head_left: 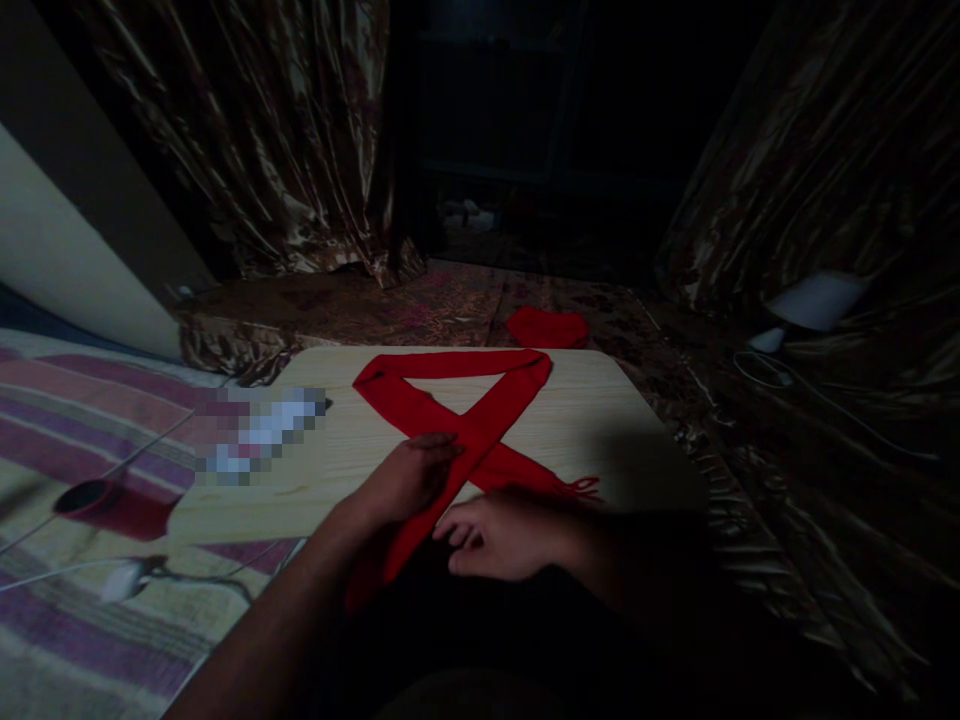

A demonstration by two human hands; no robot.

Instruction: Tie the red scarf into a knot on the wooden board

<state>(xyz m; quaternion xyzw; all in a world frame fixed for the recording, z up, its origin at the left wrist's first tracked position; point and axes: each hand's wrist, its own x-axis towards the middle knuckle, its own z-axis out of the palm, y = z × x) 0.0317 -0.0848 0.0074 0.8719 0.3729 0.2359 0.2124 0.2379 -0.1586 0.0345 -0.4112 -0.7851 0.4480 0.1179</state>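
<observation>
A red scarf (495, 415) lies on the pale wooden table (615, 400), folded into a loop whose two ends cross toward me. One end shows a fringe on the right; the other runs down over the near edge. My left hand (409, 478) rests at the crossing, its fingers stretched out on the cloth. Just right of the near-running end is my right hand (502, 535), with loosely bent fingers apart and nothing visible in them. Shadow hides part of the right forearm.
Beyond the table's far edge lies another red cloth item (547, 327). A blurred-out object (262, 435) is at the table's left. A dark red cylinder (124, 508) and white cables lie on the striped bedding (67, 450). A white lamp (817, 298) stands far right.
</observation>
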